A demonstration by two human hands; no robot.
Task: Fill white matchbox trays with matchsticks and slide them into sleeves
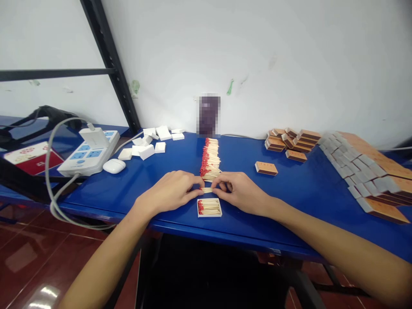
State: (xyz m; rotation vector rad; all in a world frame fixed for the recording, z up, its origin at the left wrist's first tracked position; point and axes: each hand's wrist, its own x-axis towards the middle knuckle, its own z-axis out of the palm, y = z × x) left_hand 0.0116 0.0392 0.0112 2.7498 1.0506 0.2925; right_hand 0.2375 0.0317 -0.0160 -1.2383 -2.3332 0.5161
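Between my two hands is a small bunch of matches (206,190), its red heads toward the left. My left hand (175,191) pinches the head end with thumb and fingers. At the plain end, the thumb and fingers of my right hand (240,191) close on the same bunch. Just in front of them lies a white matchbox tray (210,215) with a layer of red-headed matches inside. Behind my hands a long pile of loose matches (210,159) runs back toward the wall, heads mostly to the left.
Small white boxes (147,152) lie at the back left, near a white earbud case (114,166) and a power strip (90,152) with cables. One orange matchbox (266,168) lies to the right, with more stacked matchboxes (308,136) behind. Wrapped matchbox packs (383,171) fill the far right.
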